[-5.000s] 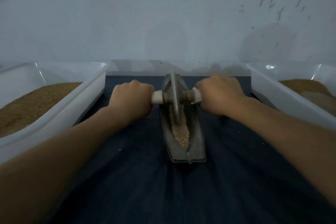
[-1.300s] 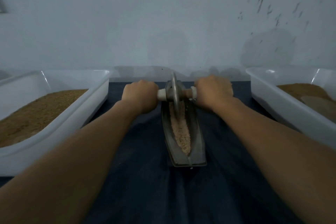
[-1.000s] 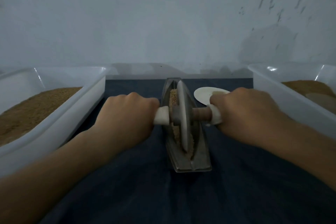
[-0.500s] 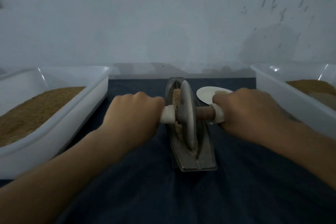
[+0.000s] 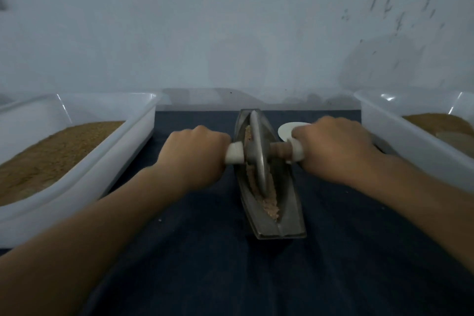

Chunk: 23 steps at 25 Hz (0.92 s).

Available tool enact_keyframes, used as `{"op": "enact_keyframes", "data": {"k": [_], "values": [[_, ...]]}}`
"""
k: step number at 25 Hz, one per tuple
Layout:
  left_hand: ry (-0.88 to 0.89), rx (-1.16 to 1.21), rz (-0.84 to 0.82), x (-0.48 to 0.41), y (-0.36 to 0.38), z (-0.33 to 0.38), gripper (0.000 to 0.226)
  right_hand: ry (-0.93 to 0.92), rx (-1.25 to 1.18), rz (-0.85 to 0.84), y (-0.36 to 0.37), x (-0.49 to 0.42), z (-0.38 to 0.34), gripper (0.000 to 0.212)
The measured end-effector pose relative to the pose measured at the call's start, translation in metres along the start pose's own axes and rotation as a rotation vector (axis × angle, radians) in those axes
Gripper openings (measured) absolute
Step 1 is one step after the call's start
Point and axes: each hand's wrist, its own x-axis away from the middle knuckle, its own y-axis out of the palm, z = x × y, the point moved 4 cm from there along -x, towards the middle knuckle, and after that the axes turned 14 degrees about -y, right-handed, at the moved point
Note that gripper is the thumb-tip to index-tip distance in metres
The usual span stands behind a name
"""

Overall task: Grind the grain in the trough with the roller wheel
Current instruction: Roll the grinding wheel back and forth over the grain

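Metal roller wheel [image 5: 257, 151], likely heavy and rigid.
Left hand [image 5: 197, 154] and right hand [image 5: 333, 146] grip its axle handles, fingers curled.

Both your arms reach forward, the bare forearms converging toward the middle. Your left hand [image 5: 195, 154] is a knuckles-up fist, its fingers curled round the left end of the roller wheel [image 5: 257, 154] axle. Your right hand [image 5: 333, 149] grips the right end the same way, level with the left, both wrists nearly straight.
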Motion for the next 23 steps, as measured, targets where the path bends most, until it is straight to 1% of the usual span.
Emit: {"op": "enact_keyframes", "data": {"k": [1, 2, 3, 4, 5, 7, 9, 10, 11, 12, 14, 15, 16, 17, 19, 20, 21, 22, 23], "values": [[0.059, 0.019, 0.093, 0.016, -0.006, -0.004, 0.018, -0.024, 0.051, 0.097, -0.008, 0.018, -0.005, 0.034], [0.101, 0.021, 0.146, 0.022, -0.013, -0.007, 0.026, -0.036, 0.086, 0.169, -0.012, 0.027, -0.005, 0.041], [0.099, -0.008, 0.145, 0.020, -0.015, -0.009, 0.029, -0.032, 0.097, 0.168, -0.012, 0.027, -0.004, 0.043], [0.075, -0.039, 0.111, 0.018, -0.010, -0.007, 0.029, -0.005, 0.104, 0.146, -0.009, 0.021, -0.005, 0.041], [0.017, -0.063, 0.061, 0.012, -0.002, -0.003, 0.023, 0.037, 0.107, 0.071, -0.003, 0.010, -0.006, 0.035], [-0.133, -0.079, -0.071, -0.016, 0.008, 0.006, 0.003, 0.146, -0.025, -0.087, 0.009, -0.019, -0.001, 0.017], [-0.179, -0.092, -0.152, -0.038, 0.008, 0.013, 0.011, 0.200, -0.201, -0.221, 0.020, -0.038, 0.008, 0.006], [-0.164, -0.094, -0.164, -0.039, 0.008, 0.013, 0.011, 0.196, -0.232, -0.257, 0.020, -0.038, 0.009, 0.005], [-0.133, -0.092, -0.160, -0.031, 0.006, 0.012, 0.007, 0.160, -0.202, -0.255, 0.014, -0.030, 0.007, 0.004], [-0.097, -0.060, -0.125, -0.018, 0.003, 0.007, 0.006, 0.094, -0.124, -0.173, 0.007, -0.017, 0.004, 0.010], [0.034, -0.002, 0.017, 0.016, -0.008, -0.002, 0.023, -0.015, 0.057, 0.057, -0.013, 0.016, -0.005, 0.034], [0.084, 0.023, 0.087, 0.028, -0.016, -0.008, 0.024, -0.044, 0.095, 0.137, -0.025, 0.030, -0.008, 0.041], [0.118, 0.027, 0.144, 0.030, -0.022, -0.012, 0.022, -0.060, 0.095, 0.171, -0.028, 0.037, -0.005, 0.045], [0.116, 0.012, 0.164, 0.027, -0.023, -0.012, 0.020, -0.049, 0.098, 0.151, -0.026, 0.038, -0.003, 0.047], [0.035, -0.050, 0.079, 0.021, -0.007, -0.006, 0.019, 0.016, 0.119, 0.049, -0.015, 0.022, -0.008, 0.048], [-0.047, -0.056, 0.020, 0.009, 0.004, -0.002, 0.014, 0.052, 0.119, -0.003, -0.007, 0.007, -0.008, 0.043], [-0.120, -0.063, -0.039, -0.006, 0.011, 0.002, 0.005, 0.093, 0.043, -0.040, 0.001, -0.009, -0.006, 0.034], [-0.154, -0.076, -0.083, -0.022, 0.013, 0.006, 0.005, 0.158, -0.060, -0.111, 0.010, -0.023, -0.001, 0.024], [-0.159, -0.086, -0.129, -0.035, 0.013, 0.009, 0.010, 0.199, -0.144, -0.183, 0.016, -0.032, 0.005, 0.016]]}}
